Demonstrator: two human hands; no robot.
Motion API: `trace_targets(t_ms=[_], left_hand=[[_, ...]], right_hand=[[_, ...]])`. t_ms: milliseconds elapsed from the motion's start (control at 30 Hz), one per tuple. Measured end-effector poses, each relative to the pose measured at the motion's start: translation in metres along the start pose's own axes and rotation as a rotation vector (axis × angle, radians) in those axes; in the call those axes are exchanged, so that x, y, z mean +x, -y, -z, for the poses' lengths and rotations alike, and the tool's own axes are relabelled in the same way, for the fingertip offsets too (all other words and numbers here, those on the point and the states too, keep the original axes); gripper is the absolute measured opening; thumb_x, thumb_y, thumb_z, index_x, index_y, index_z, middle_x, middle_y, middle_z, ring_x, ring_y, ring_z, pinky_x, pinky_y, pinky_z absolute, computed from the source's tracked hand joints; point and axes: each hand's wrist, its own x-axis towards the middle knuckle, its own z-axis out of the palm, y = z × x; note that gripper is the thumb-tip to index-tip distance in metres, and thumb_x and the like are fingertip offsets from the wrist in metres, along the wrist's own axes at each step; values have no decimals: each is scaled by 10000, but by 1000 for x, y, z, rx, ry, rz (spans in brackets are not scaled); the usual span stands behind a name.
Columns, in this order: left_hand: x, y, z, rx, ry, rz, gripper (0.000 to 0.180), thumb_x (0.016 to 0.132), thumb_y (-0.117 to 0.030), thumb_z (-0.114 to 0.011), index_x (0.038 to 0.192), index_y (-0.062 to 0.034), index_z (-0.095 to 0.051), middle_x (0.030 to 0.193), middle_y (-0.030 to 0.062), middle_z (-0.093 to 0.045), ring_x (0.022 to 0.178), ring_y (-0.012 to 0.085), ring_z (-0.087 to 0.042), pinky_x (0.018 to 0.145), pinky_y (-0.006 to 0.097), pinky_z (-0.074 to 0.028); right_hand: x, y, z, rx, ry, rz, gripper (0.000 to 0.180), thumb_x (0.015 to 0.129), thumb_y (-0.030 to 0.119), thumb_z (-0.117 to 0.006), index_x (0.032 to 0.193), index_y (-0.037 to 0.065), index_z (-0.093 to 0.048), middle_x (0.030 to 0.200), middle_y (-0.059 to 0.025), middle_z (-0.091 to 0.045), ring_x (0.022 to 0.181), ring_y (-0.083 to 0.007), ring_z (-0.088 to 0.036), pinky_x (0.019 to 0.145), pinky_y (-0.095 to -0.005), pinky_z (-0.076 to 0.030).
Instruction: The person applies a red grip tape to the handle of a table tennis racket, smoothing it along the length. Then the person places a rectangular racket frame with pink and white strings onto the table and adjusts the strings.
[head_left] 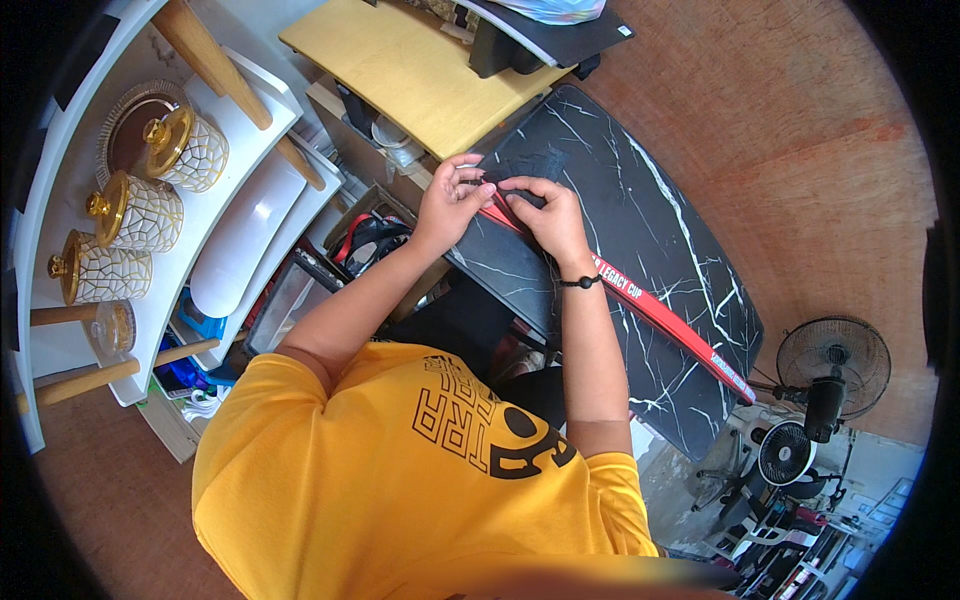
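Upper left of the frame: three white-and-gold lidded jars (135, 212) stand on a white shelf (60, 200), contents not visible. At centre top, left hand (447, 200) and right hand (550, 220) pinch the end of a red strap (660, 312) with closed fingertips; the strap, carrying white lettering, runs diagonally toward lower right across the black marble table (640, 230)

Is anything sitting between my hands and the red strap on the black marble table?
Nothing visible does. Both the left hand and right hand already pinch the near end of the red strap, which lies along the black marble table.
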Motion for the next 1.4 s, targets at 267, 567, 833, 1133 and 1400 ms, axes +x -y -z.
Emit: trace_targets(t_ms=[267, 567, 833, 1133, 1400], left_hand=[[0, 0, 0, -14, -2, 4, 492, 924, -4, -665, 1349, -12, -418, 1153, 114, -517, 942, 150, -619, 823, 296, -588], [0, -1, -1, -22, -10, 23, 487, 922, 11, -659, 1349, -13, -424, 1163, 120, -517, 964, 154, -614, 834, 299, -587], [0, -1, -1, -14, -5, 9, 480, 922, 17, -655, 1346, -16, -432, 1157, 116, -521, 948, 146, -615, 821, 292, -586], [0, 0, 0, -22, -4, 0, 462, 927, 19, -645, 1339, -10, -438, 1147, 112, -524, 924, 143, -621, 809, 286, -588], [0, 1, 1, -27, 1, -5, 462, 924, 56, -620, 1342, -7, -435, 1162, 116, -532, 938, 136, -618, 822, 286, -589]], right_hand=[[-1, 2, 0, 5, 17, -24, 244, 754, 141, -789, 995, 105, -771, 887, -156, -735, 765, -270, -655, 766, -346, -511], [-1, 1, 0, 21, 7, -14, 217, 781, 115, -740, 996, 102, -770, 872, -153, -732, 752, -265, -646, 747, -352, -506], [0, 3, 2, -109, 62, -1, 153, 826, 137, -728, 963, 81, -767, 956, -85, -758, 873, -208, -701, 915, -310, -437], [-1, 11, 3, -102, 39, 7, 191, 771, 132, -769, 960, 105, -774, 886, -114, -744, 782, -261, -652, 791, -345, -486], [-1, 6, 2, -84, 57, 57, 221, 815, 123, -737, 1032, 101, -768, 991, -93, -757, 836, -214, -682, 848, -316, -472]])
